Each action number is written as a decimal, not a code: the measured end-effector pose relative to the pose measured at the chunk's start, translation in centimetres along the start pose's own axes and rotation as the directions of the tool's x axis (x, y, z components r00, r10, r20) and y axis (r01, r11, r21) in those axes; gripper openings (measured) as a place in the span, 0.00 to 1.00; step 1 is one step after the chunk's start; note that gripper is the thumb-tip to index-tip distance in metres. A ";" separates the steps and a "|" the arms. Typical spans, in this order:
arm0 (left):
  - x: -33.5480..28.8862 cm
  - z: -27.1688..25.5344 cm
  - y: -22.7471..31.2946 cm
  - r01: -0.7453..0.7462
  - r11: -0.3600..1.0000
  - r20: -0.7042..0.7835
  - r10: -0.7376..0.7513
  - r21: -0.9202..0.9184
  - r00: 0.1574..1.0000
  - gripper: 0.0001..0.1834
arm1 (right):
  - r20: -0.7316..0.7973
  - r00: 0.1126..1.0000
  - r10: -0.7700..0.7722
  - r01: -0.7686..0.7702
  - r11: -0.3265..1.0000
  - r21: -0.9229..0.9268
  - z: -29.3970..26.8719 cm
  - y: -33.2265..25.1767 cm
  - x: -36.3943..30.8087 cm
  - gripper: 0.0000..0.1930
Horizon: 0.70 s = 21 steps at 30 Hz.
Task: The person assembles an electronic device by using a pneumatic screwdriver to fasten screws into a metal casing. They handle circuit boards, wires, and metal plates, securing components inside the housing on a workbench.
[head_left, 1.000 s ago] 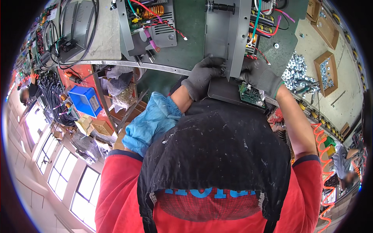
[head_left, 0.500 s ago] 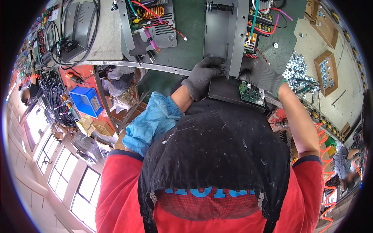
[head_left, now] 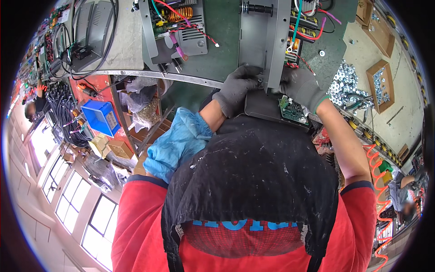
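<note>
A grey sheet-metal housing stands at the table's near edge, its upright wall between my hands. My left hand, in a grey glove, has its fingers closed on the lower left end of the housing, beside a small metal fastener. My right hand, also gloved, curls on the far side of the wall; what its fingers grip is hidden. Just below lies a dark metal panel with a green circuit board on its right part. Coils, a red wire and a green wire sit right of the wall.
A second housing with wires stands to the left on the green mat. To the right lie a pile of nuts, pliers and a cardboard tray of screws. A blue bin is at the left. People work at both far sides.
My right hand and forearm have shifted slightly left, toward the housing wall. My left hand stays in place.
</note>
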<state>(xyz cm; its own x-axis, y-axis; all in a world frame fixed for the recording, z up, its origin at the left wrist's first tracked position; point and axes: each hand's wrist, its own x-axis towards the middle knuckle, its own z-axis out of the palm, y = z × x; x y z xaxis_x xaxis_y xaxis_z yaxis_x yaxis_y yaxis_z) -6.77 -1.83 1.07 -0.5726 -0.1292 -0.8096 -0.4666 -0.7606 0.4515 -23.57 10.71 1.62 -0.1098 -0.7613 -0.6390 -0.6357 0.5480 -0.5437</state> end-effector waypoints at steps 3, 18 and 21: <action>0.3 -0.3 -0.3 -0.033 0.999 0.028 0.033 -0.004 0.999 0.21 | 0.066 0.997 0.051 -0.040 0.987 -0.153 -0.7 -1.1 0.1 0.17; -0.3 0.2 0.6 0.047 0.999 0.033 -0.046 -0.013 0.998 0.19 | 0.164 0.983 0.088 -0.056 0.980 -0.190 -1.4 -1.4 0.3 0.19; 0.1 0.2 0.3 0.043 0.998 0.008 -0.042 -0.050 0.999 0.21 | 0.192 0.955 0.227 -0.160 0.937 -0.311 -3.2 -1.6 -1.1 0.21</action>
<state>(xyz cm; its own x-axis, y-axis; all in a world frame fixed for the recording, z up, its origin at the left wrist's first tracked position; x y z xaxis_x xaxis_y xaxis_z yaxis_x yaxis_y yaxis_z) -7.06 -1.95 1.20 -0.5577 -0.0921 -0.8249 -0.4560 -0.7964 0.3972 -24.90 9.56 4.93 -0.1023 -0.5361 -0.8380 -0.8155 0.5276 -0.2380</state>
